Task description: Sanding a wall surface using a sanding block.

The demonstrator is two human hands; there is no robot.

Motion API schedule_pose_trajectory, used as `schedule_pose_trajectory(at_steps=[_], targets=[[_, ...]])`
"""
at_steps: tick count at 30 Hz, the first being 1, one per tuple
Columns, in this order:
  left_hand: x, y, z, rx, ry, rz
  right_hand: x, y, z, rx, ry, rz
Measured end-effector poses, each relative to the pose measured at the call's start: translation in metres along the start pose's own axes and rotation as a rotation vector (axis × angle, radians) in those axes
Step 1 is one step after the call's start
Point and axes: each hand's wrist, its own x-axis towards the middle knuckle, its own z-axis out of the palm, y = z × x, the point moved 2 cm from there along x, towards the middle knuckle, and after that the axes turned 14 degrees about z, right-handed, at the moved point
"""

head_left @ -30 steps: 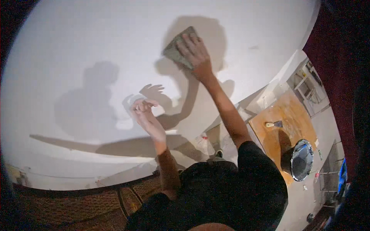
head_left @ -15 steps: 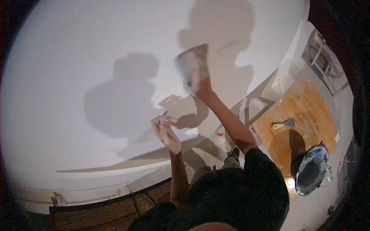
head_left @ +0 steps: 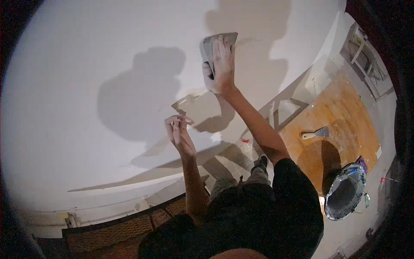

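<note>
My right hand [head_left: 222,71] is raised against the white wall [head_left: 64,77]. It grips a wide grey scraper [head_left: 208,49], fingers spread along the flat blade and thumb at its side. The blade flares toward its upper edge, which is at the wall; the palm hides its lower part. Lower and to the left, my left hand [head_left: 180,134] is close to the wall with its fingers bent inward toward the thumb. A small dark spot shows at those fingertips, and I cannot make out whether it is an object or shadow.
On the right, a stained orange-brown board [head_left: 340,103] bears a putty knife [head_left: 315,133] with a pale handle. A bucket [head_left: 346,192] with a grey-smeared rim is near its lower corner. Brown woven panels [head_left: 125,231] run along the lower left. Shadows of me fall across the wall.
My right hand and the scraper have moved up the wall and slightly to the right. The left hand has risen a little and shifted left.
</note>
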Motion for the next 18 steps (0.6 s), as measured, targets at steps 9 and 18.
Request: schedule_pose_trajectory(at_steps=[9, 18], targets=[[0.003, 0.022, 0.006, 0.198, 0.004, 0.125, 0.123, 0.042, -0.030, 0.092, 0.382, 0.120], [0.007, 0.041, 0.060, 0.487, -0.290, 0.213, 0.084, -0.047, 0.012, -0.152, -0.397, -0.759]])
